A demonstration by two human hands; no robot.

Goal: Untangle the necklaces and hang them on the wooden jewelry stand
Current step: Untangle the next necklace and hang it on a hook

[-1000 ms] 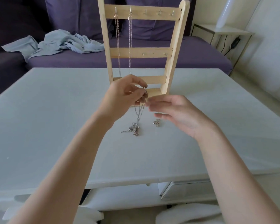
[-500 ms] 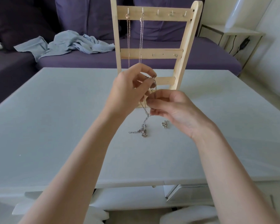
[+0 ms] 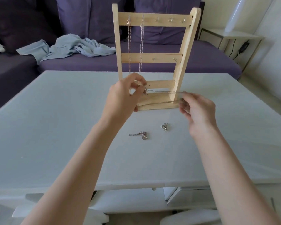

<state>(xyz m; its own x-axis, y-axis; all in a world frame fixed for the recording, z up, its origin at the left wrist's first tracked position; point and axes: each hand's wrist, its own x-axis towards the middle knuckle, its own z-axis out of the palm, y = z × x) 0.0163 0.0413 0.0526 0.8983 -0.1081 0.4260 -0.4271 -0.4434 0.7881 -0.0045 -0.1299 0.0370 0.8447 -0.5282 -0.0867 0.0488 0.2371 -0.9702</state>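
Wooden jewelry stand (image 3: 154, 58) upright on white surface (image 3: 55, 119), two chains (image 3: 135, 46) hanging from its top hooks. Purple sofa (image 3: 152, 65) with blue cloth (image 3: 71, 47) behind. Two tangled clumps (image 3: 142, 135) lie on the surface near the hands. Left hand (image 3: 122, 98) and right hand (image 3: 199, 114) each pinch an end of a necklace (image 3: 162, 91), stretched taut horizontally, left-right, in front of the stand base.

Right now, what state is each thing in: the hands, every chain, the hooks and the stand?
Left hand: pinches one end of the stretched chain.
Right hand: pinches the other end.
Stretched chain: pulled out level between the hands, in front of the stand.
Stand: upright on the table.
Hung chains: two, hanging straight from the top-rail hooks.
Other top hooks: bare.
Left clump: bunched, lying on the table.
Right clump: bunched, lying on the table.
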